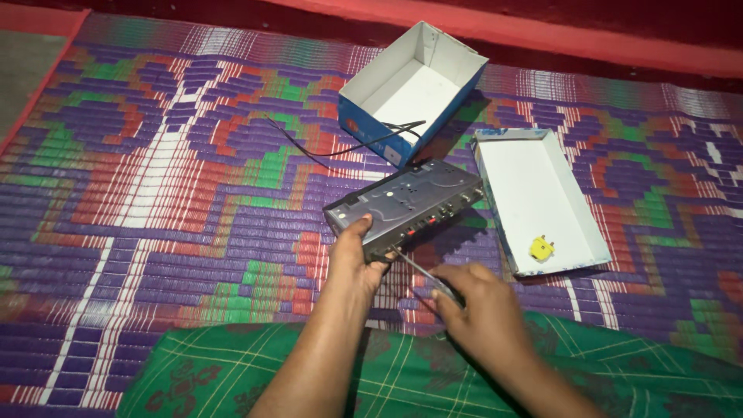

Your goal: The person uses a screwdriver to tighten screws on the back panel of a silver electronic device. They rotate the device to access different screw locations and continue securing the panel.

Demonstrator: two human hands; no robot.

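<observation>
One woven mat point(155, 193), patterned in purple, green, red and white, is spread under everything; the largest item. One green checked cloth point(402, 371) is draped across the lap, below both hands.

Two white cardboard trays are counted, both beyond the hands: a deep box point(410, 85) with blue outer walls, straight ahead, and a shallow lid point(534, 193) ahead and right of the right hand. One small yellow plug point(541, 248) is lying in the lid, just right of the right hand.

One grey metal player point(406, 205) is propped on the mat, tilted, directly ahead of the hands. Its near left corner is gripped by the left hand point(357, 259), fingers clamped on the casing edge. One thin black wire point(340, 147) is trailing from behind it, over the box wall and onto the mat, well beyond the left hand.

One screwdriver point(422, 275) is held in the right hand point(476, 310), fist closed on the handle; the shaft is angled up-left, tip touching the player's near face.

Progress, judged: casing is seen closed, no loose screws or removed panels are visible. Screw work on the near face appears in hand, not finished. Whether screws are being loosened or tightened cannot be told.
</observation>
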